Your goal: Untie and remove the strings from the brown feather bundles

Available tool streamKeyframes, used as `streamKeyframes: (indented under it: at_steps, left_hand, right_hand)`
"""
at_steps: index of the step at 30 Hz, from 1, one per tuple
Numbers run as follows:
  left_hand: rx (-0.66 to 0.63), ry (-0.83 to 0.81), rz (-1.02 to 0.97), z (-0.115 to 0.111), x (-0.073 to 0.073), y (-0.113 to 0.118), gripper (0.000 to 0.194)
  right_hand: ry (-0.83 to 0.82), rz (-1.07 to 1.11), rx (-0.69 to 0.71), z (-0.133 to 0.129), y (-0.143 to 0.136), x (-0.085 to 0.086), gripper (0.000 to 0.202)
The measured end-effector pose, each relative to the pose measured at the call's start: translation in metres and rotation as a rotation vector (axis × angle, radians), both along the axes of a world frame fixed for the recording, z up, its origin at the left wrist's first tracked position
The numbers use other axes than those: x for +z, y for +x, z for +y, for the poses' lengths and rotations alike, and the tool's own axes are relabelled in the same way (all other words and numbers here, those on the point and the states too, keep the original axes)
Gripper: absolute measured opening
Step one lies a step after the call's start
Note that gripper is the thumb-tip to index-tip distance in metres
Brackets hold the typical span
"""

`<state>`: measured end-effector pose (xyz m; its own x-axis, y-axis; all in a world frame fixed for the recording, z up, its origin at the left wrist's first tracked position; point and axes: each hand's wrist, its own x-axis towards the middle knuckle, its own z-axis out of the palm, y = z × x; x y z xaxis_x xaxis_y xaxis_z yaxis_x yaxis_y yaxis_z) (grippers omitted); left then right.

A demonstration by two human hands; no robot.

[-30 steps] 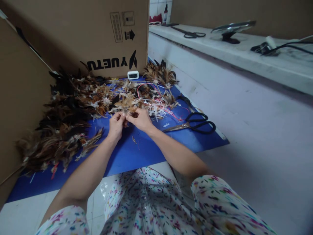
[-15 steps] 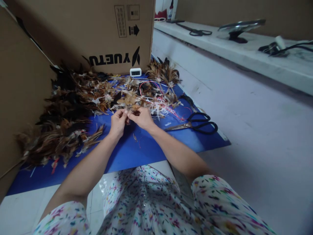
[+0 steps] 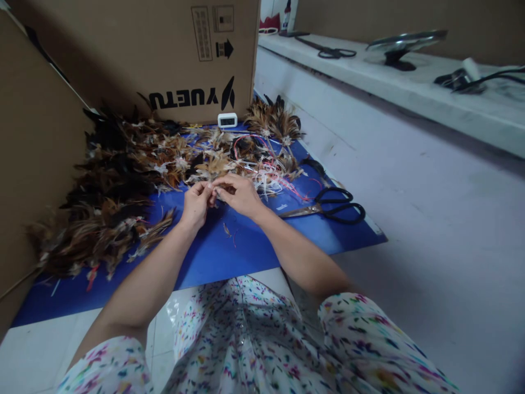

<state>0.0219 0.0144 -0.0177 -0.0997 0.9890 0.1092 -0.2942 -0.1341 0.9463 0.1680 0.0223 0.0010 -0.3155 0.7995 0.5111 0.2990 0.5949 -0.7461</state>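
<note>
My left hand (image 3: pixel 196 205) is closed in a pinch, its fingertips on what looks like a small brown feather, mostly hidden by the fingers. Against those fingertips, my right hand (image 3: pixel 241 196) also pinches with a bent forefinger; what it grips is too small to make out. Just beyond both hands lies a pile of brown and cream feathers (image 3: pixel 215 164). White and pink strings (image 3: pixel 273 176) lie tangled to the right of it. Large black-handled scissors (image 3: pixel 318 209) rest on the blue board (image 3: pixel 233 257), right of my right hand.
Dark and brown feather bunches (image 3: pixel 110 191) cover the left side, with more bunches (image 3: pixel 274 120) at the back right. A small white digital display (image 3: pixel 227 120) stands before a cardboard box (image 3: pixel 172 49). A ledge (image 3: pixel 353 71) on the right holds another pair of scissors (image 3: pixel 328 51).
My right hand's fingers have shifted slightly, the forefinger now arched higher over the left fingertips. The brown tuft at the fingertips shows less. Scissors and feather piles have stayed put.
</note>
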Motion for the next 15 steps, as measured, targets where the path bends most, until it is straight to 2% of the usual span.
streamKeyframes:
  at_steps: [7, 11, 15]
  left_hand:
    - [-0.008, 0.01, 0.006, 0.0013, -0.0031, -0.0011, 0.036]
    - [-0.002, 0.014, 0.058, 0.0011, -0.0043, -0.0018, 0.038]
    - [0.045, 0.044, 0.155, 0.0012, -0.0048, -0.0033, 0.038]
  right_hand:
    - [0.226, -0.215, 0.007, 0.0057, 0.0057, -0.0054, 0.019]
    - [0.238, -0.31, -0.017, 0.0036, 0.0069, -0.0022, 0.02]
    - [0.229, -0.294, -0.042, 0.0023, 0.0077, 0.0014, 0.019]
